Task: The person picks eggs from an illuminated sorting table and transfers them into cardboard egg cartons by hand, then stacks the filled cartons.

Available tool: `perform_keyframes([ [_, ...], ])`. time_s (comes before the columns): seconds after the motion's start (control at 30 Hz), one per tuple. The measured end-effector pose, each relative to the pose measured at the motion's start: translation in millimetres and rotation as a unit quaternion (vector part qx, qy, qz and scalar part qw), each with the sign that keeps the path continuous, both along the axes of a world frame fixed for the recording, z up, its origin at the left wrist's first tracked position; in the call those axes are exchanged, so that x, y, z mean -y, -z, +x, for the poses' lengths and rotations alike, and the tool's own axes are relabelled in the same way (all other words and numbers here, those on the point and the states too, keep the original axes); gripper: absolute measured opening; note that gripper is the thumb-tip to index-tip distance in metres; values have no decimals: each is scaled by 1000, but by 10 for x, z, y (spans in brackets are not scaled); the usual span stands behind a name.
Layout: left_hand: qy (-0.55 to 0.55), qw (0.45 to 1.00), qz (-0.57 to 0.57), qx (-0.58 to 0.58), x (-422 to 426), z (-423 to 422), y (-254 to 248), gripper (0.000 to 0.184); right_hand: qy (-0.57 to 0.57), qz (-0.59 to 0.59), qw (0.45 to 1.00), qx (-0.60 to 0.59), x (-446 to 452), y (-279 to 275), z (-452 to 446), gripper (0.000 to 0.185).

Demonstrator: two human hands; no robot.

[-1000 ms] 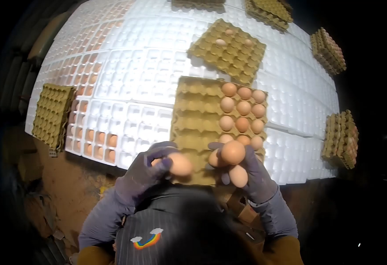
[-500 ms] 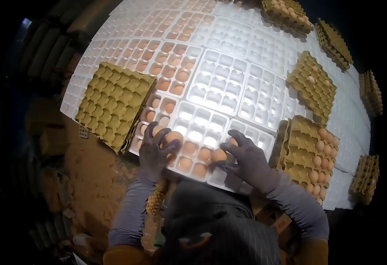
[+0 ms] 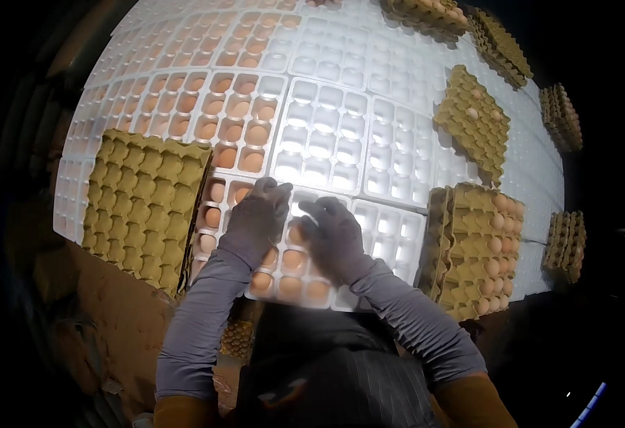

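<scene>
Both hands wear greyish-purple gloves over a white plastic tray [image 3: 336,291] whose near and left cells hold several brown eggs [image 3: 290,287]. My left hand [image 3: 259,214] is over the tray's left side, fingers bent forward and close together; whatever it may hold is hidden. Just right of it, my right hand [image 3: 330,232] is blurred, its fingers curled down over the cells beside an egg [image 3: 297,235]. No egg shows clearly in either hand. To the right, a stack of pulp trays [image 3: 462,250] carries eggs [image 3: 496,245] along its right side.
Pulp trays without eggs [image 3: 145,203] are stacked at the left. A pulp tray [image 3: 475,121] with a few eggs lies at the upper right. More pulp stacks [image 3: 566,242] stand along the right edge. White trays [image 3: 319,132] spread behind the hands, those on the left holding eggs.
Both hands moved left from the pulp stack to the white tray, carrying eggs. Since the middle frame they have reached farther forward and drawn closer together, and the eggs at their fingers no longer show clearly.
</scene>
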State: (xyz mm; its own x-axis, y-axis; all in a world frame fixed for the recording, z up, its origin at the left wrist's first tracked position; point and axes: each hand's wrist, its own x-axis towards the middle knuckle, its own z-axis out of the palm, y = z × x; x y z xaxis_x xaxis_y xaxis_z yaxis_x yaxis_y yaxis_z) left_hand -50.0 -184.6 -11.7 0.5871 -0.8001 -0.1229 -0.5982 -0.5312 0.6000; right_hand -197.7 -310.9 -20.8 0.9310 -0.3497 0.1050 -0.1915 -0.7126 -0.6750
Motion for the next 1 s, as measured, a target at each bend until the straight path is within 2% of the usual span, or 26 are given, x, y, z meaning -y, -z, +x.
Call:
perform_keyframes([
  [0.03, -26, 998, -44, -29, 71, -38, -59, 37, 69, 30, 996, 41, 58, 46, 14, 42],
  [0.1, -59, 981, -174, -63, 315, -186, 78, 37, 81, -37, 993, 80, 176, 263, 59, 57],
  [0.13, -58, 972, -215, -70, 434, -284, 156, 39, 122, -6, 988, 97, 136, 259, 61, 58],
  [0.17, -46, 973, -224, -20, 535, -347, 257, 42, 163, 24, 980, 115, 78, 245, 21, 59],
  [0.27, 13, 974, -137, 180, 632, -419, 626, 46, 225, 225, 945, 74, -65, -140, -330, 49],
  [0.3, 35, 966, -151, 208, 629, -416, 683, 43, 192, 283, 933, 108, -51, -365, -518, 45],
  [0.33, 29, 971, -154, 178, 641, -416, 669, 43, 174, 396, 897, 95, -42, -574, -755, 46],
  [0.37, 10, 975, -149, 164, 675, -476, 547, 44, 149, 433, 884, 95, 15, -679, -1013, 45],
  [0.4, -11, 981, -172, 92, 737, -495, 527, 46, 147, 386, 910, 42, 168, -987, -1235, 42],
  [0.43, -3, 974, -217, 71, 909, -600, 342, 45, 140, 341, 930, -13, 341, -1278, -1508, 39],
  [0.5, 47, 960, -276, 0, 1341, -941, -187, 38, 145, 258, 949, 105, 848, -1470, -2067, 31],
  [0.57, 123, 949, -290, 6, 1832, -1352, -657, 27, 241, 183, 951, 71, 1509, -1746, -2411, 26],
  [0.63, 173, 943, -286, 2, 2308, -1744, -899, 24, 302, 87, 949, -21, 2273, -1801, -2636, 25],
  [0.67, 193, 945, -265, 5, 2536, -1905, -989, 27, 245, -27, 969, -25, 2691, -1666, -2753, 25],
  [0.73, 220, 944, -242, 48, 2976, -2197, -1074, 30, 133, -187, 973, -24, 3346, -1321, -2879, 26],
  [0.77, 227, 940, -238, 88, 3174, -2331, -1052, 30, 81, -231, 969, -22, 3573, -1181, -2884, 27],
  [0.83, 254, 935, -197, 150, 3438, -2524, -917, 33, 28, -234, 972, -21, 3730, -1099, -2872, 28],
  [0.9, 274, 929, -154, 197, 3582, -2655, -760, 36, 22, -157, 987, -31, 3797, -1172, -2885, 29],
  [0.93, 286, 921, -151, 216, 3582, -2657, -795, 41, 58, -50, 997, -11, 3778, -1244, -2936, 29],
  [0.97, 285, 931, -135, 183, 3598, -2652, -819, 42, 114, 128, 984, 54, 3842, -1266, -3004, 30],
  [1.0, 282, 940, -119, 148, 3609, -2644, -840, 43, 165, 301, 932, 114, 3937, -1294, -3097, 30],
])
